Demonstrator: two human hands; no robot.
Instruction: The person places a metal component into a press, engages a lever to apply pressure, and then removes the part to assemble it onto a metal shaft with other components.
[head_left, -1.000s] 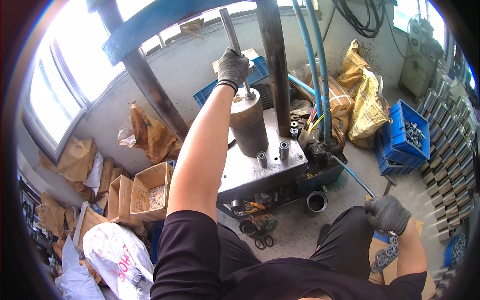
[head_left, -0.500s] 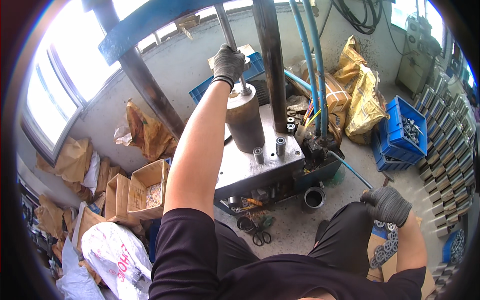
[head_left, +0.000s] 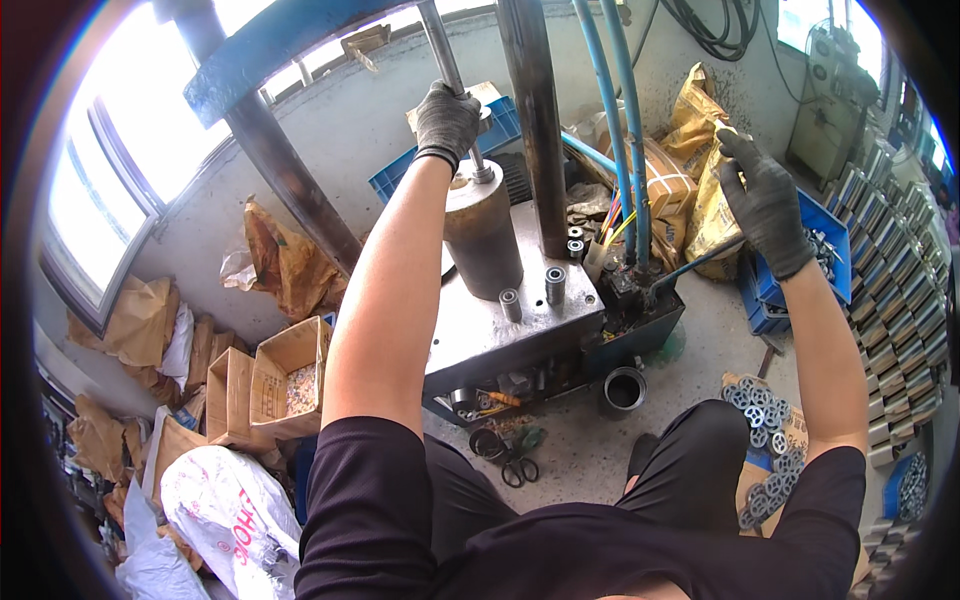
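Note:
My gloved left hand [head_left: 447,122] is closed round the upright steel rod [head_left: 440,45] of a press, and a small metal collar shows beside its fingers. Beneath it a thick steel cylinder [head_left: 484,240] stands on the metal press bed [head_left: 470,345]. Two short roller-like metal parts, one slim [head_left: 510,305] and one wider [head_left: 555,286], stand upright near the bed's front edge. On the right, my gloved right hand [head_left: 768,205] is raised with its fingers apart. A blue lever [head_left: 700,262] slants up from the pump, its tip by the heel of that hand; whether they touch, I cannot tell.
Blue crates [head_left: 825,240] with metal parts stand at the right, beside stacked metal tubes [head_left: 880,300]. Round gear-like discs [head_left: 765,415] lie on cardboard by my knee. A black pot [head_left: 625,388] and scissors [head_left: 520,472] are on the floor. Cardboard boxes [head_left: 290,380] stand left.
My right hand has risen from beside my knee, and its closed fingers have spread. The blue lever has swung from slanting down to slanting up. My left hand stays at the rod.

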